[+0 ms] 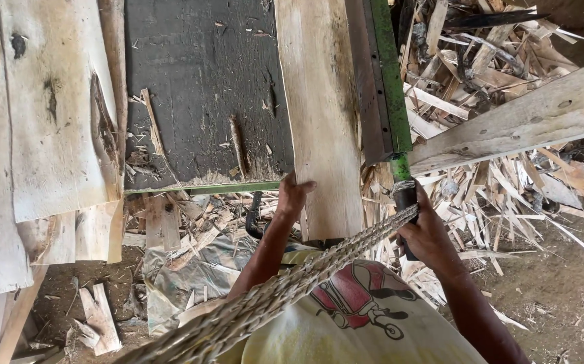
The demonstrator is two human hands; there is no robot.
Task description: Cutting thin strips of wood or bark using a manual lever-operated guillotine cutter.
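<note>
A person is gripping the near end of a pale plank [319, 114] with the left hand [294, 195], fingers curled over its edge. The plank is lying on a dark table [197, 87], against a green rail [389, 74]. The right hand [426, 232] is closing around a braided rope [292, 286] and a black handle [405, 197] below the rail.
</note>
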